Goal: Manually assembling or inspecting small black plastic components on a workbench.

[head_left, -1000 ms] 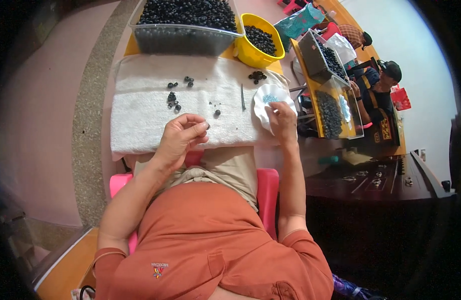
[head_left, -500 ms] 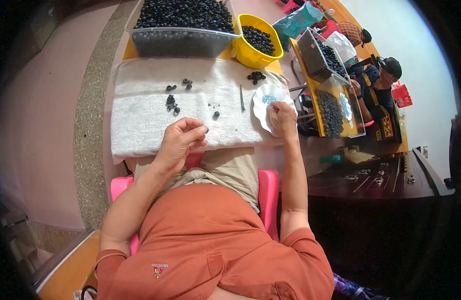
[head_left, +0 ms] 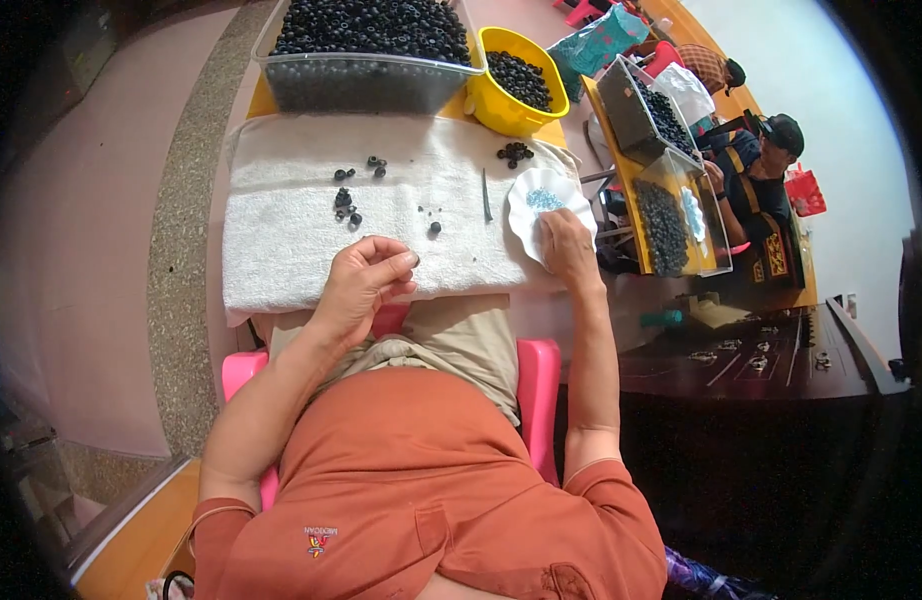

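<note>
My left hand (head_left: 373, 275) is closed in a pinch above the near edge of the white towel (head_left: 281, 255). A small dark piece, apparently a black bead (head_left: 414, 259), shows at its thumb tip. On the right, my right hand (head_left: 569, 245) reaches into a white scalloped dish (head_left: 522, 222), its fingers drawn together at small pale-blue bits (head_left: 543, 199). What those fingertips hold, if anything, is hidden. Between the hands a round black bead (head_left: 435, 228) lies on the towel with tiny crumbs by it. A thin dark stick-like tool (head_left: 487, 195) rests left of the dish.
Loose black beads (head_left: 343, 200) lie at the towel's left, and another cluster (head_left: 515, 154) near its far right. Behind stand a clear bin (head_left: 371, 85) and a yellow tub (head_left: 511, 118), both holding black beads. A co-worker (head_left: 756, 165) sits at a side table with bins.
My right hand has shifted slightly within the dish, baring more of the pale-blue bits. My left hand keeps its pinch in nearly the same place.
</note>
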### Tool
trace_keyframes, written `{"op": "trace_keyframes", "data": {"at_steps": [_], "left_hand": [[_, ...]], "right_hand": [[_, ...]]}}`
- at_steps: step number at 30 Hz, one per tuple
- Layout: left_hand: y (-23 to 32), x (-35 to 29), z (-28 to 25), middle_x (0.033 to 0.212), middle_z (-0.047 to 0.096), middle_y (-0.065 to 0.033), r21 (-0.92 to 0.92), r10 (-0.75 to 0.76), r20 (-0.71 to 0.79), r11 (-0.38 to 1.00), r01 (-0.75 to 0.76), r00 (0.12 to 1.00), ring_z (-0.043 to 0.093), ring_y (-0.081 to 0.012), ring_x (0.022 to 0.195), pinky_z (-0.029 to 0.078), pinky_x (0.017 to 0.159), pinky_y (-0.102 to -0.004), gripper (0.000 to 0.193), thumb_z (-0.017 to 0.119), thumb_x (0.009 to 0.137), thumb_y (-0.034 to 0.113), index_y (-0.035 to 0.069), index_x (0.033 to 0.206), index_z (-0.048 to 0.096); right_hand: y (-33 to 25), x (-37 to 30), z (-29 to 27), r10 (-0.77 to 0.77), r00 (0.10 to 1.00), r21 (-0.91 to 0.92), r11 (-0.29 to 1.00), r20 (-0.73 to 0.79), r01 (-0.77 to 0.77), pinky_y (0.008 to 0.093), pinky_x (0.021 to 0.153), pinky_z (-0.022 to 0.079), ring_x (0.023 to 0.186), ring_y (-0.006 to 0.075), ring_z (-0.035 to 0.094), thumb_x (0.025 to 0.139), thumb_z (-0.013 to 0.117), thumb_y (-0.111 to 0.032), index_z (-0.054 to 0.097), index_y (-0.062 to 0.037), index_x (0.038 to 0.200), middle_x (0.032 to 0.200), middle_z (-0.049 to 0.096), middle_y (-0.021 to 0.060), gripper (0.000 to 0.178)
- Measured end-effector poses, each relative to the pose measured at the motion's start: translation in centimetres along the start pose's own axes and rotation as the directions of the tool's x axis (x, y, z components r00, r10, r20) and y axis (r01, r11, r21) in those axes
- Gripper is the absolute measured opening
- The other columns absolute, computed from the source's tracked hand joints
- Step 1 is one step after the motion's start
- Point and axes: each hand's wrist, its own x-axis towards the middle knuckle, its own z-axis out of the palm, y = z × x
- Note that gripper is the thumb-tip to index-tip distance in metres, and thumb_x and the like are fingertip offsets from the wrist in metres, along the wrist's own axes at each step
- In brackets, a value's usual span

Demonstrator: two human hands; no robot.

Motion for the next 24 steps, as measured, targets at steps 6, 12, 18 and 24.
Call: {"op": "trace_keyframes", "data": {"at_steps": [6,12,18,24], "left_hand": [[-0.2,0.1,-0.1,0.086,0.065,-0.0010,0.013,0.005,0.004,1.000,-0.005,1.000,0.063,-0.0097,0.074,0.055,0.071,-0.0259,0.010,0.069,0.090,0.013,0.007,0.096,0.063],[-0.2,0.0,-0.2,0.087,0.065,-0.0010,0.016,0.007,0.002,1.000,-0.007,1.000,0.062,-0.0093,0.076,0.055,0.072,-0.0263,0.010,0.069,0.091,0.013,0.007,0.097,0.063],[0.0,-0.1,0.0,0.087,0.064,-0.0010,0.024,0.005,0.001,1.000,-0.005,1.000,0.062,-0.0093,0.077,0.056,0.072,-0.0263,0.011,0.069,0.090,0.013,0.007,0.097,0.063],[-0.4,0.0,-0.2,0.088,0.064,-0.0021,0.040,-0.008,0.040,0.999,0.006,0.999,0.063,-0.0099,0.077,0.057,0.071,-0.0260,0.014,0.069,0.090,0.013,0.006,0.100,0.061]], "right_hand": [[0.0,-0.1,-0.6,0.037,0.988,-0.056,0.998,0.152,-0.029,0.0436,0.077,0.051,0.086,0.0398,0.062,0.089,0.056,-0.007,0.066,0.0005,0.096,0.093,0.064,0.0197,0.015],[0.4,-0.4,-0.6,0.047,0.990,0.047,0.997,0.137,-0.054,0.0429,0.076,0.051,0.085,0.0397,0.063,0.088,0.056,-0.005,0.067,-0.0015,0.097,0.092,0.064,0.0193,0.014],[0.2,-0.7,-0.3,0.097,0.989,0.242,0.968,-0.115,-0.067,0.0339,0.070,0.052,0.076,0.0283,0.066,0.086,0.063,-0.001,0.066,-0.0002,0.097,0.085,0.066,0.0147,0.012],[-4.9,-0.3,-1.1,0.253,0.961,0.872,0.439,0.110,-0.215,0.0238,0.066,0.051,0.071,0.0102,0.062,0.091,0.064,0.000,0.067,0.0040,0.095,0.078,0.065,0.0031,0.007]]}}
